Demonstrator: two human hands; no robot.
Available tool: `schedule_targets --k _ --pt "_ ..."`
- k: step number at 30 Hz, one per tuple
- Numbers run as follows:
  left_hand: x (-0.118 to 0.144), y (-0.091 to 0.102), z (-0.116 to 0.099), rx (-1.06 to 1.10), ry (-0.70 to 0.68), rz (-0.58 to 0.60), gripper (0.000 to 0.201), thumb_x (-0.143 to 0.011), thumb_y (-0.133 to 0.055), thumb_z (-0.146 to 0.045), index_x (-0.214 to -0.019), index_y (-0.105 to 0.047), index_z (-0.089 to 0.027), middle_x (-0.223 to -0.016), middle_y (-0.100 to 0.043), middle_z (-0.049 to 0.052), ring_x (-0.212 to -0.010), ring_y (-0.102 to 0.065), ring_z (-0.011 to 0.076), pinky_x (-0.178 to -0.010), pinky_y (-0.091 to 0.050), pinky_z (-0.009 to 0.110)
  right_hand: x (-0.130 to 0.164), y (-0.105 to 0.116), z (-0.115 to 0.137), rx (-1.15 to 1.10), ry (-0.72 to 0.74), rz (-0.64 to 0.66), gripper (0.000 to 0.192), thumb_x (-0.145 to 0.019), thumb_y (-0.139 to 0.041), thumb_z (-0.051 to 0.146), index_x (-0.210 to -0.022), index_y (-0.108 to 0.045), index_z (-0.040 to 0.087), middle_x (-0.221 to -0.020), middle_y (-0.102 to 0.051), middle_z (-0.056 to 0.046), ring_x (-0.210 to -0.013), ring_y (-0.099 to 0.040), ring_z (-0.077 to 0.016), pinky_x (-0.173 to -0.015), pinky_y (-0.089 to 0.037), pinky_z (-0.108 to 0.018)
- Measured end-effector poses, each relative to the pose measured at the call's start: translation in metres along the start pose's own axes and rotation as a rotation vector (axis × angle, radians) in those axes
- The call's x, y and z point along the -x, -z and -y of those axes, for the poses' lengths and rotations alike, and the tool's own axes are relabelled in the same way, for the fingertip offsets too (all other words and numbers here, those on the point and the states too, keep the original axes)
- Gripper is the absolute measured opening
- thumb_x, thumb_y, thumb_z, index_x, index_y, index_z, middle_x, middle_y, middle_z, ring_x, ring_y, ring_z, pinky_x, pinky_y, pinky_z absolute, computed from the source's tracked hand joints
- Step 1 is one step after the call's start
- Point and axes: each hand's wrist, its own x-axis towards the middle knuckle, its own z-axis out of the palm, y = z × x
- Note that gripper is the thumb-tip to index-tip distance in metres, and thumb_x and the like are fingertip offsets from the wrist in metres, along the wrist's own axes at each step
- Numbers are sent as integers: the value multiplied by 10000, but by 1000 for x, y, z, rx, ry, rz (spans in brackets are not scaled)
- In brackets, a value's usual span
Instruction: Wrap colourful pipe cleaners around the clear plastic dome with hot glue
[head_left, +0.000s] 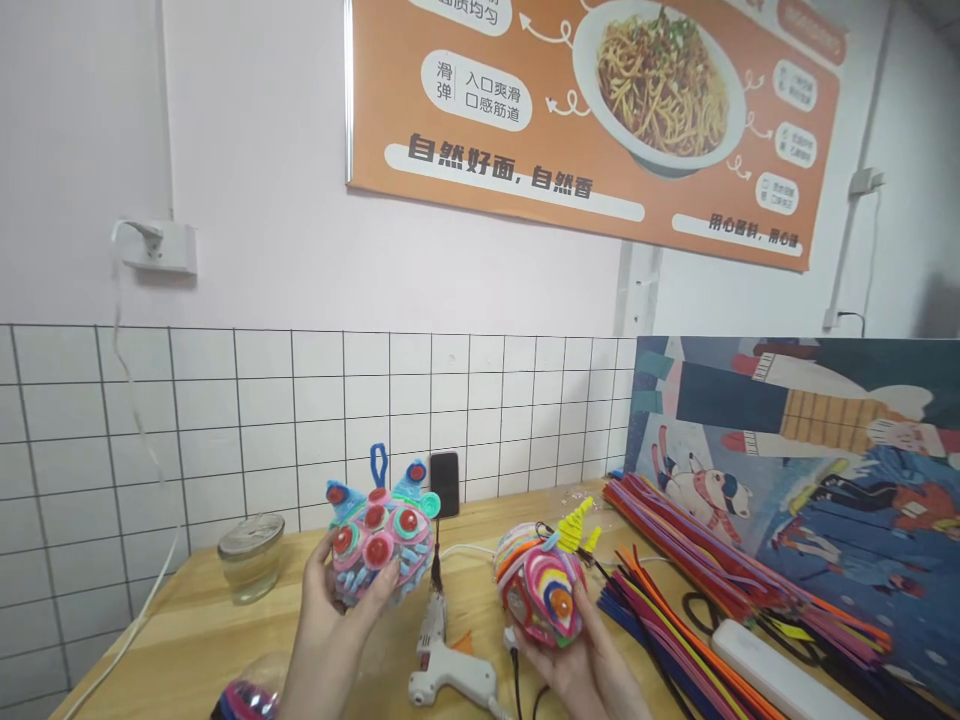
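Note:
My left hand (352, 590) is closed round a pipe-cleaner ball ornament (382, 540), held up over the table. Red-centred discs, pale blue tufts, blue horn-like points and a dark blue loop on top cover it. In my right hand (577, 650) rests a second pipe-cleaner ball (536, 585), striped in many colours, with a yellow spiky piece and an orange-centred disc. My fingers grip it from below and the right side. Between the two hands a white glue gun (454, 670) lies on the table.
Behind stands a phone (445, 485) against the tiled wall. A glass jar (251, 560) sits left. Bundles of pipe cleaners (675, 640), scissors (709, 610) and a white power strip (780, 670) lie right, before a painted board (810, 500). Cables cross the wooden table (172, 640).

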Motion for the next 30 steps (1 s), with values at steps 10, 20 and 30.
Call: schedule_targets --k 10,20,30 --pt "2 -2 3 -36 10 24 932 -542 -789 -510 -1315 -358 -218 -1213 -588 156 -1112 -589 342 -963 -447 488 3 -7 10 -111 -51 20 505 -661 -802 453 -1000 -695 94 -1076 -729 -188 -1019 -678 -298 -911 -509 -395" --pt "-1 -2 9 -19 -4 0 909 -523 -806 -493 -1287 -392 -229 -1181 -613 143 -1086 -604 350 -944 -459 513 6 -11 12 -243 -74 -8 462 -654 -821 392 -984 -709 88 -1056 -739 -179 -1045 -667 -289 -917 -524 -393" --pt "2 -3 5 -22 -15 -5 877 -536 -796 -484 -1276 -399 -231 -1164 -610 137 -1063 -612 340 -926 -471 502 5 -6 13 -199 -143 33 529 -666 -795 450 -991 -697 44 -1011 -749 -182 -972 -691 -295 -864 -540 -378"
